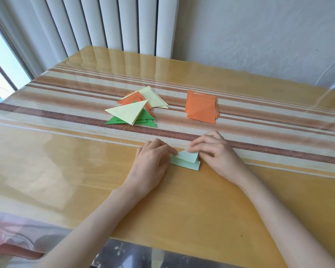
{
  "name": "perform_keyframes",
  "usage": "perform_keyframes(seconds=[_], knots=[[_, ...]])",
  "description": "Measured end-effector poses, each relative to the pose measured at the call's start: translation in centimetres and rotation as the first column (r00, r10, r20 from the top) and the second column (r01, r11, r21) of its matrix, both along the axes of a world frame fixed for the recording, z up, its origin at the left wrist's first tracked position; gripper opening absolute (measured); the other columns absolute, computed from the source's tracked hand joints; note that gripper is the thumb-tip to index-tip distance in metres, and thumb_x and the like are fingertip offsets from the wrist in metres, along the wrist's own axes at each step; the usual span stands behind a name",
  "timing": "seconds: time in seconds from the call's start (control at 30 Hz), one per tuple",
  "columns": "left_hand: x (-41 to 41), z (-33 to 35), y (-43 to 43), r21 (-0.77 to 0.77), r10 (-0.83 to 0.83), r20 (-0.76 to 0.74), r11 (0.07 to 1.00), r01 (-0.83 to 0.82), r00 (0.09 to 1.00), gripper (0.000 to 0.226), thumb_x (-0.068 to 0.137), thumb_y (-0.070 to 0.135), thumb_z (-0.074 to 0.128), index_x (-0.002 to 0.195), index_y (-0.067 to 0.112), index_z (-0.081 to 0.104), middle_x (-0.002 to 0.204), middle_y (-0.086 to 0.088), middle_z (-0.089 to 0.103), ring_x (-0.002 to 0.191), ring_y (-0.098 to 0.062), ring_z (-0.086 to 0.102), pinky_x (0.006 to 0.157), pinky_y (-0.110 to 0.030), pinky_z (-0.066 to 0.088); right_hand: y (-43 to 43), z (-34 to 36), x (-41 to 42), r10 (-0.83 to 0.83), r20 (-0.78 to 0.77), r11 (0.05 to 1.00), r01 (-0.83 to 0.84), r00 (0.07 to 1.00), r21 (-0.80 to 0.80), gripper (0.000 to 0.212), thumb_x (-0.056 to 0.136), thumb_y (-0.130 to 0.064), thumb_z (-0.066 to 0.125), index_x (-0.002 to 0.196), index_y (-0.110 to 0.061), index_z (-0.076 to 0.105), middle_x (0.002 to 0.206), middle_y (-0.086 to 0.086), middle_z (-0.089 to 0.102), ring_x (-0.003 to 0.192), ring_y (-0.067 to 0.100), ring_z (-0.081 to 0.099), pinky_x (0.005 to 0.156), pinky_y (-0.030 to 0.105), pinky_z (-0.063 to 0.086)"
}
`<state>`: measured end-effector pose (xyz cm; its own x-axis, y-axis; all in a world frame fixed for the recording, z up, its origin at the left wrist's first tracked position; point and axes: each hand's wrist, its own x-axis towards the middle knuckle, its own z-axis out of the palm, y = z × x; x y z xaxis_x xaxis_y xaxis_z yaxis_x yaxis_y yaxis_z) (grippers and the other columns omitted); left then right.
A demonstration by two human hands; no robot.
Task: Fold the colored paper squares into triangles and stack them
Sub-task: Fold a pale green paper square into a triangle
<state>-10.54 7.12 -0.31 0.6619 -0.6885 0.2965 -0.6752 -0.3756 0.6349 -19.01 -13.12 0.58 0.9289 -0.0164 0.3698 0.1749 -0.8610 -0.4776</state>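
Main risk: the fold on the pale green paper (186, 161) comes out skewed. The upper flap sits offset from the lower layer, with a strip of the lower layer showing along the near side, so creasing now would probably lock in mismatched edges and give a lopsided triangle. Second risk: the tabletop (66, 171) looks glossy under a clear cover, so the sheet could slide if one hand presses harder than the other. Third: the pile of folded triangles (135, 111) is loose and fanned out, with cream, orange and green pieces at different angles. Dropping another on top carelessly likely spreads it further rather than stacking it. The paper lies flat around mid-tabletop, just on the near side of the striped runner (259, 144), directly between the two hands and touching both. Left hand (153, 159) covers the paper's left end with fingers curled down onto it; can't tell whether the thumb is underneath. Right hand (215, 151) pinches the flap's top corner between thumb and forefinger, other fingers tucked. Stack of unfolded orange squares (201, 106) sits on the runner toward the far edge, right of the triangle pile and well apart from both hands.
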Motion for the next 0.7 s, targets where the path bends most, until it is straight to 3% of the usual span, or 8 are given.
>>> perform_keyframes(seconds=[0.17,0.33,0.43,0.57,0.63,0.7], knots=[[-0.2,-0.7,0.5,0.061,-0.123,0.144,0.991,0.115,0.982,0.033,0.080,0.004,0.052,0.104,0.016,0.071,0.096,0.001,0.061,0.088,-0.019,0.053,0.075,-0.035,0.043,-0.4,-0.5,-1.0,0.047,0.065,0.988,-0.037,0.997,-0.148,0.027,0.088,-0.019,0.051,0.094,-0.016,0.078,0.101,-0.003,0.071,0.097,0.016,0.052,0.081,0.039,0.049],[-0.6,-0.6,1.0,0.119,-0.194,0.224,0.978,0.170,0.955,0.037,0.082,0.010,0.043,0.101,0.016,0.073,0.097,0.001,0.062,0.084,-0.020,0.056,0.071,-0.031,0.044,-0.7,-0.9,-1.6,0.069,0.081,0.981,-0.052,0.994,-0.186,0.029,0.088,-0.012,0.050,0.097,-0.016,0.078,0.107,-0.002,0.071,0.101,0.017,0.052,0.083,0.040,0.048],[-0.7,-0.5,1.3,0.121,-0.219,0.244,0.974,0.194,0.945,0.039,0.082,0.012,0.039,0.099,0.016,0.074,0.099,0.000,0.063,0.084,-0.021,0.057,0.070,-0.032,0.049,-0.8,-1.1,-1.9,0.068,0.070,0.985,-0.056,0.995,-0.164,0.034,0.082,0.003,0.054,0.098,-0.016,0.078,0.112,-0.002,0.070,0.104,0.016,0.052,0.087,0.041,0.047],[-0.9,-0.5,1.3,0.107,-0.209,0.220,0.976,0.190,0.953,0.038,0.084,0.020,0.040,0.101,0.015,0.073,0.101,0.000,0.062,0.087,-0.020,0.056,0.072,-0.038,0.052,-0.6,-0.8,-2.2,0.040,-0.044,0.998,-0.042,0.998,-0.044,0.043,0.078,0.002,0.045,0.102,-0.016,0.076,0.118,-0.005,0.067,0.107,0.015,0.051,0.094,0.035,0.045],[-1.0,-0.3,1.3,0.132,-0.205,0.152,0.974,0.186,0.967,0.040,0.087,0.036,0.044,0.111,0.017,0.069,0.105,0.003,0.059,0.091,-0.019,0.055,0.078,-0.039,0.049,-0.4,-0.3,-2.4,0.038,-0.131,0.998,-0.032,0.991,0.045,0.051,0.075,-0.007,0.037,0.110,-0.018,0.072,0.121,-0.010,0.063,0.110,0.012,0.049,0.099,0.025,0.038],[-0.9,-0.2,1.1,0.194,-0.204,0.120,0.965,0.179,0.972,0.057,0.085,0.058,0.044,0.123,0.021,0.063,0.108,0.005,0.055,0.096,-0.018,0.051,0.081,-0.032,0.041,-0.3,0.1,-2.6,0.065,-0.223,0.994,-0.043,0.973,0.103,0.058,0.072,-0.008,0.039,0.123,-0.023,0.063,0.126,-0.015,0.057,0.116,0.011,0.045,0.102,0.019,0.031]])
